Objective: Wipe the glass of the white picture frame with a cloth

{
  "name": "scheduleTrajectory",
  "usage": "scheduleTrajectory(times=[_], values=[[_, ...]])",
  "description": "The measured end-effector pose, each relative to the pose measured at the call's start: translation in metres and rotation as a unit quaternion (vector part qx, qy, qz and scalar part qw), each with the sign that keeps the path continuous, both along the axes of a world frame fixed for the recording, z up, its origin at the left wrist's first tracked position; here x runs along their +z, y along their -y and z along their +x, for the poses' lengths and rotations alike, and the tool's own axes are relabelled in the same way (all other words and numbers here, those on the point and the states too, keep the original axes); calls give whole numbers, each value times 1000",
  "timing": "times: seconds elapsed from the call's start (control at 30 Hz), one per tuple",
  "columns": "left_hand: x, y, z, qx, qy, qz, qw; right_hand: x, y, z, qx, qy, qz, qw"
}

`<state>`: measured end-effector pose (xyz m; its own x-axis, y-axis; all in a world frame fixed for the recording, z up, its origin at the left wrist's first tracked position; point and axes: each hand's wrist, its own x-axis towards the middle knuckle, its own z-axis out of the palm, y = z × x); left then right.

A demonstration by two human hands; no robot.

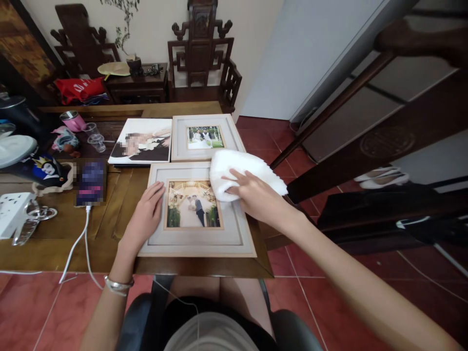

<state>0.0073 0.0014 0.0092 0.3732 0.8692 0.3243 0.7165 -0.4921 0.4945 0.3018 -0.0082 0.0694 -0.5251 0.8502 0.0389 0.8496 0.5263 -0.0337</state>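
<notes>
Here left hand [146, 214] lies flat on frame [234, 239], right hand [256, 197] flat on cloth [252, 168] hiding its corner

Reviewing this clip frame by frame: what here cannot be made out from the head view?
1. Head view: the upper right corner of the near frame lies under the white cloth and the right hand.
2. Whether that hand grips or only presses the cloth: its palm faces down.
3. The unframed print and the phone are partly blurred.
4. The left hand covers part of the frame's left border.
</notes>
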Motion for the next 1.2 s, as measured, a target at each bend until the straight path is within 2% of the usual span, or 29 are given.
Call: scheduleTrajectory(times=[0.07,0.23,0.33,0.43,0.57,0.7,0.8,0.87,0.97,1.1,1.2], values=[[-1,0,0,6,2,0,1000,-3,16,2,10,-5,-11,1000],[-2,1,2,19,5,0,1000,-16,85,13,51,-67,-57,995],[-1,1,3,28,6,1,1000,-18,110,14,54,-92,-67,992],[0,1,4,33,7,4,999,-7,110,-1,76,-72,-94,990],[-1,1,4,35,7,5,999,5,94,-48,131,-47,-111,984],[0,0,3,32,2,-1,999,4,82,-98,202,-56,-100,973],[-1,-1,0,19,2,-5,1000,3,79,-110,208,-45,-96,972],[-2,-2,-1,13,3,0,1000,1,82,-101,196,-50,-88,975],[-5,-4,-2,6,8,5,1000,-3,97,-67,153,-50,-55,985],[-7,-4,-3,-7,-2,8,1000,-6,126,-21,40,-17,12,999],[-6,-3,-3,-17,-23,7,1000,-9,134,-4,-9,-23,26,999]])
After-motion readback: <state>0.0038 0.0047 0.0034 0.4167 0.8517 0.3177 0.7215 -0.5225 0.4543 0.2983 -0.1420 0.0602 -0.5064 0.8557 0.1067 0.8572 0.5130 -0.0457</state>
